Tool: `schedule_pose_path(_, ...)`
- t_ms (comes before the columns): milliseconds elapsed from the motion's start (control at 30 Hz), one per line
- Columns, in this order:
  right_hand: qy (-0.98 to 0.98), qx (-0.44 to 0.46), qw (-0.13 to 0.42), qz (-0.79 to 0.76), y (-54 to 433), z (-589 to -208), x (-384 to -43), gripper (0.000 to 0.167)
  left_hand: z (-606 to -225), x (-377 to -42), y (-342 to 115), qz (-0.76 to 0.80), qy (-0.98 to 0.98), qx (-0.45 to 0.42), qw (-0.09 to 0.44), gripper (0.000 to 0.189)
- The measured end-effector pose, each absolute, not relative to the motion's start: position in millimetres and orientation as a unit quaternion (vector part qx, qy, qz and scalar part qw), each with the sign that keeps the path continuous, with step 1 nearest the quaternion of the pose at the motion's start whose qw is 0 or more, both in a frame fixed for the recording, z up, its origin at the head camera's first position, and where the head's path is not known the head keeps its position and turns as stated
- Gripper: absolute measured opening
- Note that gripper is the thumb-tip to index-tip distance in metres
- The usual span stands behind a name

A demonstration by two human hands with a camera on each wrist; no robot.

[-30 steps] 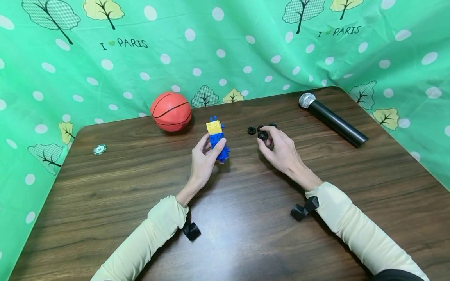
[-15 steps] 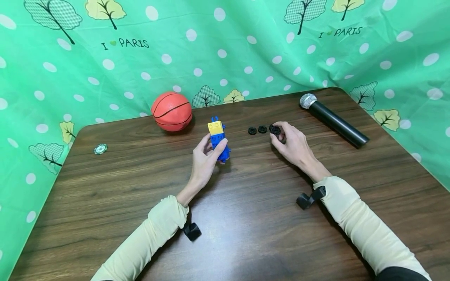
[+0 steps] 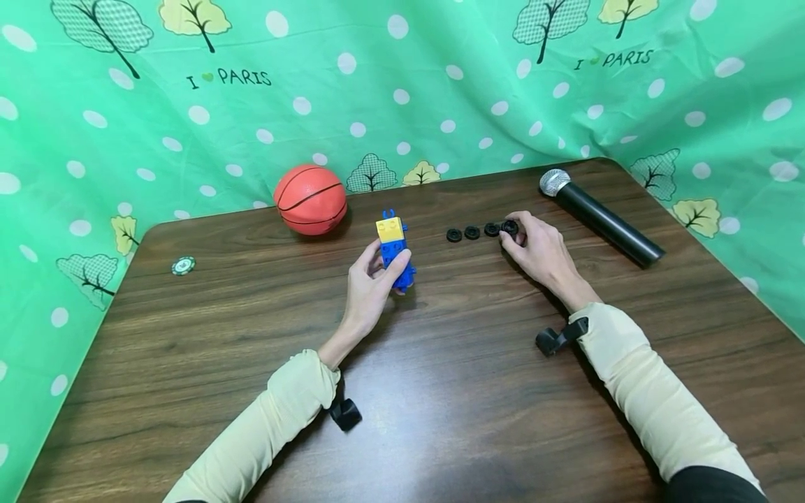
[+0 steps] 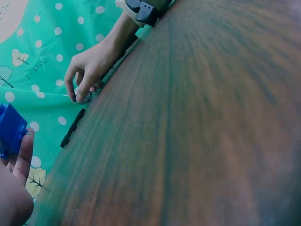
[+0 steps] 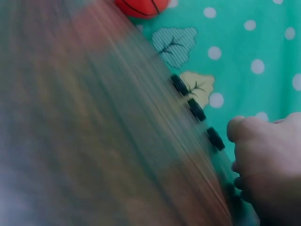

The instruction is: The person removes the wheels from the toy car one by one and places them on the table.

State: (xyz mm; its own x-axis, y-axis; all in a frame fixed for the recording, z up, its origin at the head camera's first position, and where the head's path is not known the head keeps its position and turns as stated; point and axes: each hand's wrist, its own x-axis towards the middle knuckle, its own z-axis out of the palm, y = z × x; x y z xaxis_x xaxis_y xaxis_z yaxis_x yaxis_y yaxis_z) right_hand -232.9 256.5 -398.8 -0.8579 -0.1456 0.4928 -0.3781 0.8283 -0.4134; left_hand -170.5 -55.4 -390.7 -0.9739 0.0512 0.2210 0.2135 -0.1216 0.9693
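My left hand (image 3: 370,288) grips a toy brick build (image 3: 394,253), blue with a yellow block at its far end and small blue pegs along its side. In the left wrist view only a blue corner of this build (image 4: 11,128) shows beside the fingers. Further right, my right hand (image 3: 542,250) pinches a small black toy wheel (image 3: 509,227) between thumb and fingertips, at or just above the table. Three similar black wheels (image 3: 472,232) lie flat in a row to its left. From the right wrist camera, the hand (image 5: 270,162) hides the pinched wheel.
A red ball with black lines (image 3: 311,199) sits at the table's back edge. To the right lies a black microphone (image 3: 604,216), and a green and white chip (image 3: 184,265) is at the far left. A green dotted curtain (image 3: 402,91) hangs behind the brown table (image 3: 440,391).
My right hand has moved right along the back with a wheel, placing it at the right end of the row. The left hand keeps its hold on the brick build, almost still.
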Motion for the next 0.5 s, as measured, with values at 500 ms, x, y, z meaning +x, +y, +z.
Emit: schedule_pose_path(500,-0.951,0.124,0.159,0.234,266.6,-398.4,-246.4,0.031,-392.4,-171.0,-55.8,-0.742,-0.659,-0.106,0.053,0.05)
